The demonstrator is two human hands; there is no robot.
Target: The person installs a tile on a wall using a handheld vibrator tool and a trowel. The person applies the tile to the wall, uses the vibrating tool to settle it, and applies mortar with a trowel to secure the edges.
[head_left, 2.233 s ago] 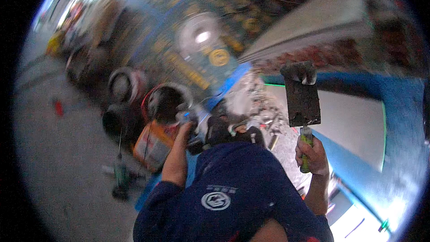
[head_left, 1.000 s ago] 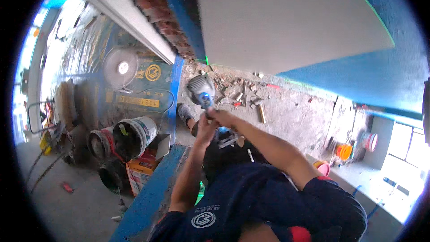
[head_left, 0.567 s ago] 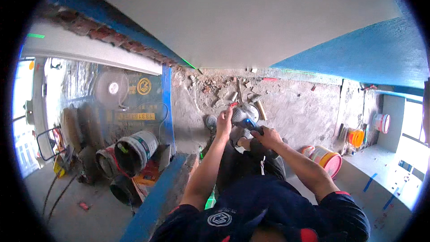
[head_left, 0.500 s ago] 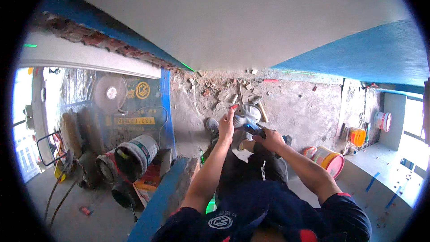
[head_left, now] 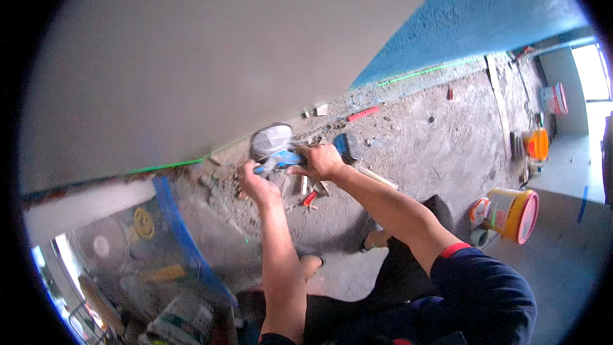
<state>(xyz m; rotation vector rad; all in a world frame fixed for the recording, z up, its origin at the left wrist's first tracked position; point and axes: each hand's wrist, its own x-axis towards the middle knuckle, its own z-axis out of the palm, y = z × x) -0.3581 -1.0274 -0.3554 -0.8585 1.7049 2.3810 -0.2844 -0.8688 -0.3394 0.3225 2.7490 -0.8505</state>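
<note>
One head-worn fisheye view looks steeply down, close over the forearms.

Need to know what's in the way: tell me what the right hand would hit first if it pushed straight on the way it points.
Probably the blue-handled trowel it already grips; the right hand points toward the left hand and, beyond, the base of the pale grey wall. Depth is unclear.

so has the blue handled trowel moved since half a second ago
Cannot tell. The blue handled trowel sits in both hands, left hand and right hand, close to the grey wall's base as before, but the head camera itself swung.
</note>
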